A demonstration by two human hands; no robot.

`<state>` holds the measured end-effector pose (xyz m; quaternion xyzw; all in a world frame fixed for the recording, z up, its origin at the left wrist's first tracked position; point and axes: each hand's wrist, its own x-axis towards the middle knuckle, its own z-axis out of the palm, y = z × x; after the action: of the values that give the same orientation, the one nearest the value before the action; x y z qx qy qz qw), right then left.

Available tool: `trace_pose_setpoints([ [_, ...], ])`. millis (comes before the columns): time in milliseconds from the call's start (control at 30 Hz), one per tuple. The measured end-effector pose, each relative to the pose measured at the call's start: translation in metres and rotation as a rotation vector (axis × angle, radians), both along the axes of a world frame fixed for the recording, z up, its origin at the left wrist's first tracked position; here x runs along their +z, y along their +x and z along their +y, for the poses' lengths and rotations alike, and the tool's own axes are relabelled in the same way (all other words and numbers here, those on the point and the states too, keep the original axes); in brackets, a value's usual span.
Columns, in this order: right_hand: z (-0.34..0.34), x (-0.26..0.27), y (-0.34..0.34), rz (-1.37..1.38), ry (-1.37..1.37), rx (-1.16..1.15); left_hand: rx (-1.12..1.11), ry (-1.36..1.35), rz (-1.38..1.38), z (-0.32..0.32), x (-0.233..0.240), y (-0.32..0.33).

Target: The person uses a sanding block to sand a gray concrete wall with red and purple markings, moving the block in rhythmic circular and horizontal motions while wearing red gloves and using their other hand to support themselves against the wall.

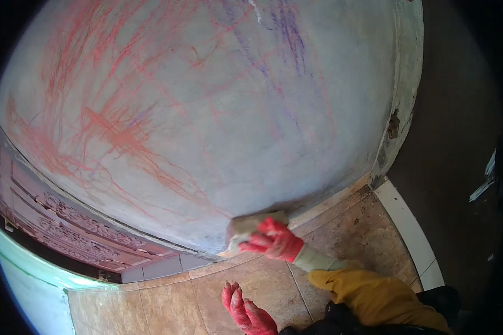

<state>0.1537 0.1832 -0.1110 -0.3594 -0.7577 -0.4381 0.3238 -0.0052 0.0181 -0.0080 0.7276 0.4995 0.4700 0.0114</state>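
Note:
My right hand (278, 240), in a red-coated work glove with a pale cuff, grips a grey-beige folded cloth or pad (251, 226); its exact kind cannot be told. The pad lies against the foot of a light grey wall (243, 138) marked with red, orange and purple scribbles. Below it, over the floor, my left hand (249, 312) wears a worn red glove, fingers loosely curled and apart, holding nothing visible.
Brown mottled tiles (247, 289) cover the floor. A carved pinkish door panel (79, 230) stands at the left beside a pale green wall (29, 276). At the right are a chipped wall edge (396, 121), a white tile strip (408, 226) and a dark area.

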Motion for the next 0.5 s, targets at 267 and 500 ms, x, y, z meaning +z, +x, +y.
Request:
trace_pose_setpoints([
  [267, 0.025, 0.003, 0.114, 1.444, 0.154, -0.552, -0.044, -0.093, -0.628, -0.007, -0.029, 0.001],
  [500, -0.01, -0.003, -0.011, 0.421, -0.114, 0.104, 0.014, -0.083, -0.062, -0.001, -0.002, 0.005],
])
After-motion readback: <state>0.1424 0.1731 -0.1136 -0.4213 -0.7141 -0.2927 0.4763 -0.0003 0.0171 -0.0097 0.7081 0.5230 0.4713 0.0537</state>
